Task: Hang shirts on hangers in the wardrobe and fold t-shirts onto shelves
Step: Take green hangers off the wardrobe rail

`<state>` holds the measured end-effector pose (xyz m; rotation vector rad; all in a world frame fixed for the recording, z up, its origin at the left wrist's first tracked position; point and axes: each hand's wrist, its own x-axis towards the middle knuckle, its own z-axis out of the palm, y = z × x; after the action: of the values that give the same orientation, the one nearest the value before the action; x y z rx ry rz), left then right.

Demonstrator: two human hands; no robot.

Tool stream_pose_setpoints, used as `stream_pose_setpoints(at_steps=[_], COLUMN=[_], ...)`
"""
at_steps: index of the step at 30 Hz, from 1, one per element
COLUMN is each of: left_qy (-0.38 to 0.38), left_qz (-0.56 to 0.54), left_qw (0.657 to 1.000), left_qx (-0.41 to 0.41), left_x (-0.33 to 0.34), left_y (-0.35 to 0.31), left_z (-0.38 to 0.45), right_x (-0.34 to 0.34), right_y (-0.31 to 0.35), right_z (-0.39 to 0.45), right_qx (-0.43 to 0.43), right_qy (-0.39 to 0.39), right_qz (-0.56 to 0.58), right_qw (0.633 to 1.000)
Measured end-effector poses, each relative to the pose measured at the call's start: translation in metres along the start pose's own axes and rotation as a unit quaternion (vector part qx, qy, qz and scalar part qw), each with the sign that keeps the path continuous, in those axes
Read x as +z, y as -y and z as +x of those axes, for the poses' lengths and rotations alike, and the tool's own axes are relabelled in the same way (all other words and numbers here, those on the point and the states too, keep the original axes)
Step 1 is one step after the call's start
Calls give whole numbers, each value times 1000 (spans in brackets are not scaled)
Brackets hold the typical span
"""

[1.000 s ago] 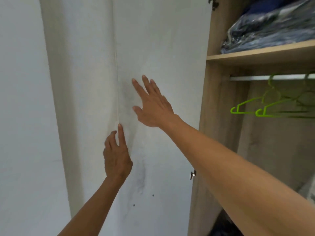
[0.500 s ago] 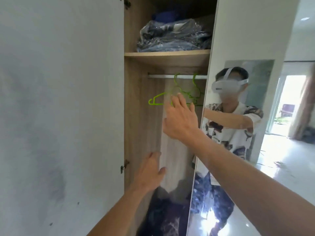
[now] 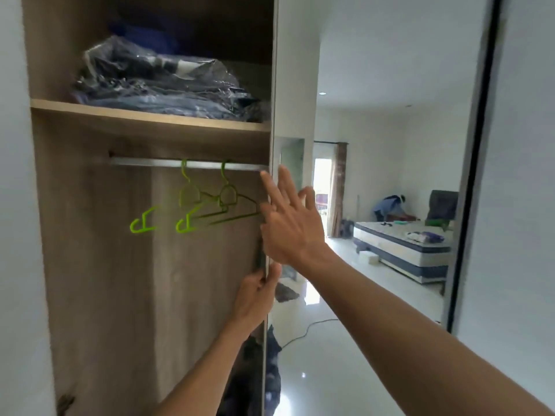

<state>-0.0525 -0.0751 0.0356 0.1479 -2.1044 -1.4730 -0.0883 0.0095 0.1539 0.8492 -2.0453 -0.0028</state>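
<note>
Wood-grain panels line the open wardrobe point(image 3: 99, 265) seen from the head view. On its wooden shelf point(image 3: 144, 117), a pile of dark folded clothes in clear plastic wrap point(image 3: 162, 82) is stacked, with blue fabric behind it. Below the shelf, two bright green plastic hangers point(image 3: 192, 211) are hung side by side on a silver metal rail point(image 3: 144, 162); both are empty. To the right, the edge of a mirrored wardrobe door point(image 3: 375, 145) is gripped by the left hand point(image 3: 255, 295), its fingers curled round the door edge. The right hand point(image 3: 288, 223) is held higher, just beside the same edge, fingers spread and straight, nothing grasped. Dark crumpled clothing point(image 3: 255, 370) is seen low in the wardrobe. A bed point(image 3: 402, 247) and a bending person point(image 3: 389, 207) are reflected in the mirror.
</note>
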Motion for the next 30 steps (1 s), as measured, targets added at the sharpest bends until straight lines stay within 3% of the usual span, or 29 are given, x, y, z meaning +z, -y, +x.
stream_pose_setpoints(at_steps=[7,19,24,30], left_qy=[26,217,244,289], left_qz=[-113,-178,-233,-168], left_qw=[993,960,939,930], left_qx=[15,4,67,154], left_x=[-3,50,108,186], left_y=[14,-65,-101,-134], left_z=[-4,-112,-172,-208], right_x=[-38,-166,-212,-245], right_y=[3,-33,-73,-136], right_z=[-14,-93,-149,-207], right_qx=[17,51,87,160], right_qy=[2,-75,-103,-119], right_qz=[-31,-66,-74,-136], right_qw=[999,994,988,970])
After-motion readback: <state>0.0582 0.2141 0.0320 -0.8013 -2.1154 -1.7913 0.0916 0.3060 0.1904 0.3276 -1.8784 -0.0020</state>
